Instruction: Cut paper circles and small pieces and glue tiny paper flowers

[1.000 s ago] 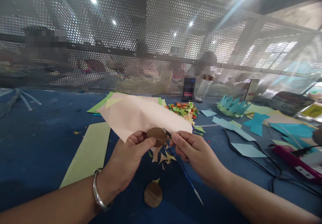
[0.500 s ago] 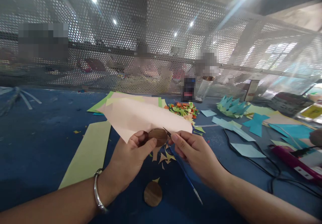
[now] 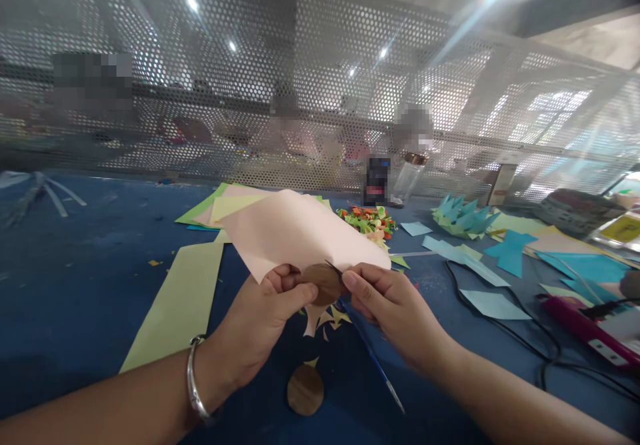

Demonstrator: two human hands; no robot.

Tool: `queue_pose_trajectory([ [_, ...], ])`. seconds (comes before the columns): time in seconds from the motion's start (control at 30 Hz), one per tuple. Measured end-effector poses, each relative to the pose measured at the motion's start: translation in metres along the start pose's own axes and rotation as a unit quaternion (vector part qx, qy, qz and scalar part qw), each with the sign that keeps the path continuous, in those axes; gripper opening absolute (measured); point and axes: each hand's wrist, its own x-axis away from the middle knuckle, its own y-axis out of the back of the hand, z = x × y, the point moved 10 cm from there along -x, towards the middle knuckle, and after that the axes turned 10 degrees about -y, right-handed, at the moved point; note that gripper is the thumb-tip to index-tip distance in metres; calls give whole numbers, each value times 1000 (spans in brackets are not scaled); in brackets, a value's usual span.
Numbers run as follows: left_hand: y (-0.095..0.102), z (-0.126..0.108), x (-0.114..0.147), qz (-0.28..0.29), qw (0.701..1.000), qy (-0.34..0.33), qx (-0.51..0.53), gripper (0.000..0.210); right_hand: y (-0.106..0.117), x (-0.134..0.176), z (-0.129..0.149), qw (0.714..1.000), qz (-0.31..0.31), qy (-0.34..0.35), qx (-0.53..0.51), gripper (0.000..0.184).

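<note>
My left hand (image 3: 273, 311) is closed on a sheet of pale pink paper (image 3: 300, 231) and a round brown disc (image 3: 321, 283), its thumb pressing on the disc's left side. Pinched between thumb and fingers of my right hand (image 3: 383, 298) is a small dark blade (image 3: 334, 269); its thin point lies against the disc's upper right edge. The rest of the blade is hidden by the fingers. A second brown disc (image 3: 305, 390) lies on the table nearer to me. Under my hands are pointed paper scraps (image 3: 335, 317) and a blue pen-like tool (image 3: 377, 358) with a silvery tip.
A long pale green strip (image 3: 175, 305) lies left on the blue table (image 3: 75, 278). Behind are coloured sheets, a heap of paper bits (image 3: 367, 221) and a bottle (image 3: 407, 179) before a perforated metal screen. Right are blue paper pieces, black cables and a magenta power strip (image 3: 583, 328).
The pink paper has bulged upward and turned slightly. The disc, both hands and the blade have shifted a little to the right and down in the view.
</note>
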Motion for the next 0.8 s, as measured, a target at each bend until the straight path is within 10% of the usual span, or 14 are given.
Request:
queue_pose_trajectory([
  [0.8, 4, 1, 0, 16, 1000, 1, -16, 12, 6, -1, 10, 997, 39, 32, 65, 43],
])
